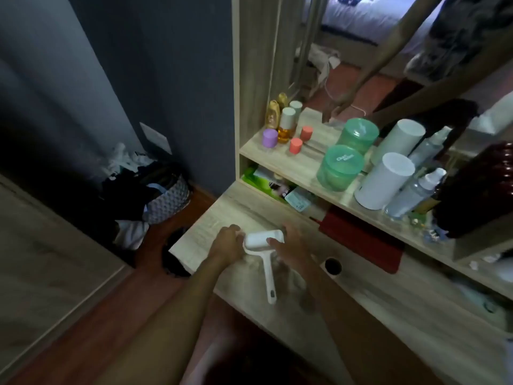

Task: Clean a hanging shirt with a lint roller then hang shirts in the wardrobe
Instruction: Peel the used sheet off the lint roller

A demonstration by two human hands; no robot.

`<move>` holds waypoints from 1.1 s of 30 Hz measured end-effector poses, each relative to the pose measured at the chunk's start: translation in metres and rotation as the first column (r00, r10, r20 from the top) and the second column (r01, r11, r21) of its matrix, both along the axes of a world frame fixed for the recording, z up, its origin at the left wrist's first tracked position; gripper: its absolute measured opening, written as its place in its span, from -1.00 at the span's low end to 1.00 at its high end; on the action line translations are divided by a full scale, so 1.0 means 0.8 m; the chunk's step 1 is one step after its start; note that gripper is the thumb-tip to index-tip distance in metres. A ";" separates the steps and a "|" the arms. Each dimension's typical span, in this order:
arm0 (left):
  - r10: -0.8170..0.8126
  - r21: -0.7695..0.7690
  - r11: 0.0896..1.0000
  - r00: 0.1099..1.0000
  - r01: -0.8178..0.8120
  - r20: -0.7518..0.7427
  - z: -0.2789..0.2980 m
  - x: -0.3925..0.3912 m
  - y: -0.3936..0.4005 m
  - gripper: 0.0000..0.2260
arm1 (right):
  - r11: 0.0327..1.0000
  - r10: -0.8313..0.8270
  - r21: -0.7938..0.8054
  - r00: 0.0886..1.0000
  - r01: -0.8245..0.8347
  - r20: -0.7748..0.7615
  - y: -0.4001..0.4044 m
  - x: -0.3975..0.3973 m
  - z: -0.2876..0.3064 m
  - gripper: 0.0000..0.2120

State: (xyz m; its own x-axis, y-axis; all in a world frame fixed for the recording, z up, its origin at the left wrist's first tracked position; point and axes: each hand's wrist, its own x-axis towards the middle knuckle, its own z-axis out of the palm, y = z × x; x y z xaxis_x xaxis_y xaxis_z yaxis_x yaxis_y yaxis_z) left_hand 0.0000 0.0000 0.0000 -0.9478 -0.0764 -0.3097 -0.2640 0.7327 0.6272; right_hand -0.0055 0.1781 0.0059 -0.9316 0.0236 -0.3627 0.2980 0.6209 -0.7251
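Head view: I see laundry basket point(166, 201) on floor off desk's left corner, heaped with dark and white clothes. Green lidded jar point(339, 168) on shelf, contents unclear. Lint roller point(265, 247) white, handle pointing toward me, near desk's point(388, 309) left front edge. Left hand point(228, 243) grips roller end; right hand point(290, 245) pinches drum.

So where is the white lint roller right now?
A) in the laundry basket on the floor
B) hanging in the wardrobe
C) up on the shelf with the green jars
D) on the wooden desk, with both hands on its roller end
D: the lint roller lies on the wooden desk, with the left hand and right hand both at its roller end.
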 end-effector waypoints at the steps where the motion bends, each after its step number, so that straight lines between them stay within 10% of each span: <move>1: 0.019 0.002 1.000 0.999 -0.019 0.028 -0.004 -0.004 0.002 -0.69 | 0.999 -0.032 -0.037 0.999 0.032 0.015 -0.001 -0.004 -0.004 -0.34; 6: 0.044 0.069 0.996 0.986 -0.055 0.162 -0.013 -0.013 0.013 -0.68 | 0.981 -0.065 -0.172 0.991 0.085 0.118 0.000 -0.017 -0.037 -0.55; 12: 0.150 0.241 0.960 0.988 -0.142 -0.016 0.013 -0.022 0.013 -0.71 | 0.802 -0.223 -0.526 0.959 0.283 0.176 -0.008 -0.028 0.009 -0.71; 17: 0.276 0.630 0.730 0.958 -0.264 0.081 0.069 -0.037 -0.005 -0.84 | 0.674 -0.159 -0.687 0.961 0.272 0.225 -0.006 -0.044 0.070 -0.58; 22: 0.144 0.690 0.698 0.981 -0.191 0.127 0.126 -0.052 -0.026 -0.80 | 0.960 0.138 -0.229 0.983 -0.163 -0.118 -0.009 -0.053 0.109 -0.61; 25: 0.035 0.686 0.725 0.998 -0.061 0.051 0.148 -0.052 -0.033 -0.81 | 0.941 0.340 0.067 0.921 -0.333 -0.189 -0.019 -0.053 0.119 -0.50; 33: 0.048 0.658 0.753 0.998 -0.015 -0.032 0.159 -0.043 -0.031 -0.81 | 0.908 0.419 0.158 0.855 -0.388 -0.305 -0.037 -0.040 0.116 -0.53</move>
State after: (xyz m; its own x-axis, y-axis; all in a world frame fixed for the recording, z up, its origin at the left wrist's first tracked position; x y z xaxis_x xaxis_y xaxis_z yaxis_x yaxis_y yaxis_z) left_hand -0.0345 -0.0249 0.1269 -0.9622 0.1001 -0.2532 -0.2400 0.1273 0.9624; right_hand -0.0372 0.1482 0.0988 -0.9305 -0.3624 -0.0527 -0.2347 0.7008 -0.6737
